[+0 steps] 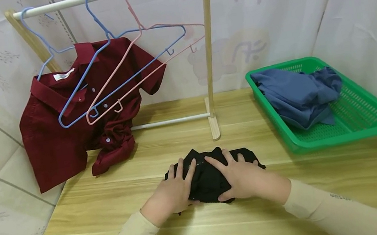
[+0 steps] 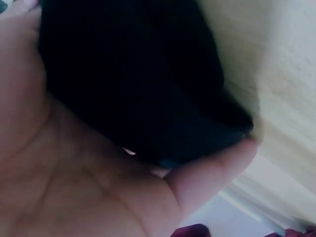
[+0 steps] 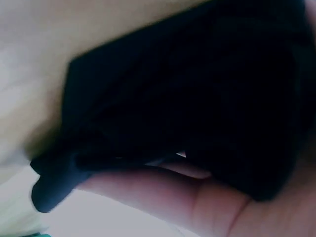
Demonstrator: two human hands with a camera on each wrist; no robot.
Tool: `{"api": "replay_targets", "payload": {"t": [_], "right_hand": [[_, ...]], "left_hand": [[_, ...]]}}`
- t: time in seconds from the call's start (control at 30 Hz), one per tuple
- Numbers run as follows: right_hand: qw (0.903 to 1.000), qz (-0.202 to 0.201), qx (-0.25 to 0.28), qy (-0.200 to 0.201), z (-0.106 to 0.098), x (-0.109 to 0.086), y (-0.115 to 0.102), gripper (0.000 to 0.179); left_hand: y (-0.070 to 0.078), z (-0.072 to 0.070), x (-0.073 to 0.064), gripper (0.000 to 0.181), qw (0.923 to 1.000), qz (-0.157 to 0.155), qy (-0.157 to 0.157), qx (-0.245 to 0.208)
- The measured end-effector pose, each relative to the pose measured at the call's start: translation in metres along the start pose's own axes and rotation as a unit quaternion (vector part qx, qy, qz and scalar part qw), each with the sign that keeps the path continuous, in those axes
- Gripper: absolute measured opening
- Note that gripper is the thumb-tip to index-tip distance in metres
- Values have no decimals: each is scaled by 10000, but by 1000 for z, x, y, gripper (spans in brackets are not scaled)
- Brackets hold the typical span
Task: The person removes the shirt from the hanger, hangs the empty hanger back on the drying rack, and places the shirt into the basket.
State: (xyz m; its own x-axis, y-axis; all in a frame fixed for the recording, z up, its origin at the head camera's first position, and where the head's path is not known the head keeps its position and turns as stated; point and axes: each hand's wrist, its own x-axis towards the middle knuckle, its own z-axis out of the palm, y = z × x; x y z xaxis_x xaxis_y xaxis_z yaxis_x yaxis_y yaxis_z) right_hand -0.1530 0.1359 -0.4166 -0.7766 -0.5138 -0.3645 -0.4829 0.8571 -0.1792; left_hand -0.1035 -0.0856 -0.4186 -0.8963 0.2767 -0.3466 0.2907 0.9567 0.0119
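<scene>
A bunched piece of black cloth (image 1: 207, 183) lies on the wooden table in the head view, between both hands. My left hand (image 1: 174, 188) holds its left side, fingers spread over the top and thumb at the near edge. On the other side my right hand (image 1: 240, 173) grips the bundle in the same way. The left wrist view has the dark cloth (image 2: 133, 84) against the palm, with a digit along its edge. In the right wrist view, a fold of the cloth (image 3: 182, 94) hangs over the fingers, partly hiding them.
A rack (image 1: 211, 47) stands at the back, with blue and pink hangers (image 1: 134, 14) on its bar. On its left hangs a dark red shirt (image 1: 60, 134). A green basket (image 1: 369, 126) at the right holds blue cloth (image 1: 296, 93). The table (image 1: 230, 231) extends toward me.
</scene>
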Motion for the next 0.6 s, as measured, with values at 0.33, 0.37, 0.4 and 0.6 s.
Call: {"api": "replay_targets", "payload": {"t": [0.33, 0.37, 0.4, 0.6], "right_hand": [[9905, -618, -661, 1037, -2, -7, 2, 82], [9897, -661, -658, 1086, -3, -7, 3, 80], [9891, -701, -640, 1127, -4, -8, 3, 78], [9832, -962, -518, 1465, -20, -11, 7, 69]], "left_hand": [[-1, 5, -10, 91, 9947, 385, 614, 723], [-1, 5, -10, 91, 9947, 404, 614, 713], [-1, 4, -10, 92, 9949, 421, 616, 686], [-2, -9, -11, 95, 9949, 538, 709, 481]]}}
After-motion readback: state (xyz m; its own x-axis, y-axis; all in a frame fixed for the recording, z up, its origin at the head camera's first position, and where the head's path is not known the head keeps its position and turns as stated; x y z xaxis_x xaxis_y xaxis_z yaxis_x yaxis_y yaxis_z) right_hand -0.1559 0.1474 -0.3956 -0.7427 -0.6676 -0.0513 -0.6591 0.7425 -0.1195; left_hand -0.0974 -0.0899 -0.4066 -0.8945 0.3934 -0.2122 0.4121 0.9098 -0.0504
